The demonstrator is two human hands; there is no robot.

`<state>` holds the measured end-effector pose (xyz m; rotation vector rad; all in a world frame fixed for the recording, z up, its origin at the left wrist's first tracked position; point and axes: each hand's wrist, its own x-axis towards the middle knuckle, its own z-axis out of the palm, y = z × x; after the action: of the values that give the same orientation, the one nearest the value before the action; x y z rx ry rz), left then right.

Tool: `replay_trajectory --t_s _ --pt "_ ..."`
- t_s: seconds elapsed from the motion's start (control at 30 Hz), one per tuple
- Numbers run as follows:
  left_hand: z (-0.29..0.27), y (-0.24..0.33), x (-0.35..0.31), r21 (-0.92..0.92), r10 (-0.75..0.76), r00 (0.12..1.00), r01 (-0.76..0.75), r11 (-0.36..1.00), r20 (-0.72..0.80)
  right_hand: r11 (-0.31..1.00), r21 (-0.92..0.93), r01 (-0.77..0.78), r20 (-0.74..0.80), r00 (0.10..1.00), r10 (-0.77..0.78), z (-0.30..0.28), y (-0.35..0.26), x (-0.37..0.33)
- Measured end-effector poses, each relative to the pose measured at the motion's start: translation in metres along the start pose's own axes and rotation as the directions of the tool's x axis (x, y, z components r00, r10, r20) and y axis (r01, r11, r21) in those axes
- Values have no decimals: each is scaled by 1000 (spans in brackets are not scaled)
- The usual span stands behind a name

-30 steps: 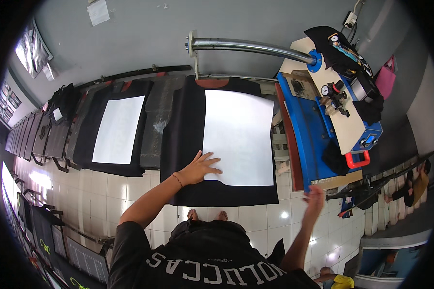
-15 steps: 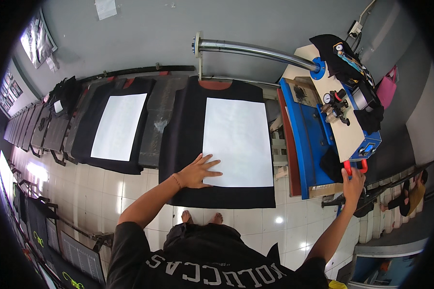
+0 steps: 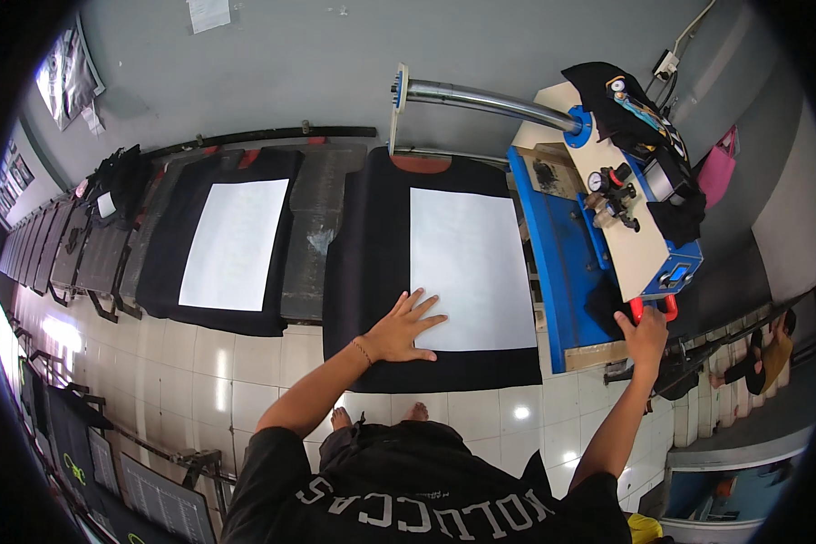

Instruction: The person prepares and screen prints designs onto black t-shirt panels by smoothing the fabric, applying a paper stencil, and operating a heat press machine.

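Observation:
My left hand (image 3: 406, 332) lies flat with fingers spread over the lower left corner of a white sheet (image 3: 471, 263). That sheet rests on a black T-shirt (image 3: 372, 272) spread over a board, its neck opening at the far end. My right hand (image 3: 645, 337) is closed on the red handle (image 3: 669, 308) at the near end of a blue and cream heat press (image 3: 562, 263); the handle partly hides the grip. The press's blue plate now borders the T-shirt's right edge. Gauges (image 3: 610, 189) sit on top of the press.
To the left, another black T-shirt (image 3: 168, 263) bears a white sheet (image 3: 236, 245), with a row of dark boards (image 3: 45, 245) beyond. A steel bar (image 3: 480, 98) reaches from the press along the grey wall. A person (image 3: 771, 354) sits at the far right.
The heat press has come left, closer to the T-shirt, with my right hand on its handle. The view has shifted slightly. My left hand stays at the sheet's corner.

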<state>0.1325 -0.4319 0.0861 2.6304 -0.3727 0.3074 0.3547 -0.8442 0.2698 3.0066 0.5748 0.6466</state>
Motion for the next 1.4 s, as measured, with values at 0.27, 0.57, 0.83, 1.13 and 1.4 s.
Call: replay_trajectory --t_s 0.27,0.57,0.83,1.13,1.4 --pt "47 71 57 -205 -307 916 259 944 -259 751 659 -45 -151 970 190 44 71 28" --pt "127 96 85 -356 -645 640 538 764 -418 649 748 138 -376 894 244 110 150 83" --pt "176 111 90 -555 -783 529 563 612 -326 622 764 174 -392 890 232 113 154 89" --pt "189 126 63 -652 -830 526 567 504 -184 609 788 90 -298 922 248 102 153 87" --pt "186 121 47 -627 -834 532 601 495 -148 586 807 67 -274 923 271 103 150 86"
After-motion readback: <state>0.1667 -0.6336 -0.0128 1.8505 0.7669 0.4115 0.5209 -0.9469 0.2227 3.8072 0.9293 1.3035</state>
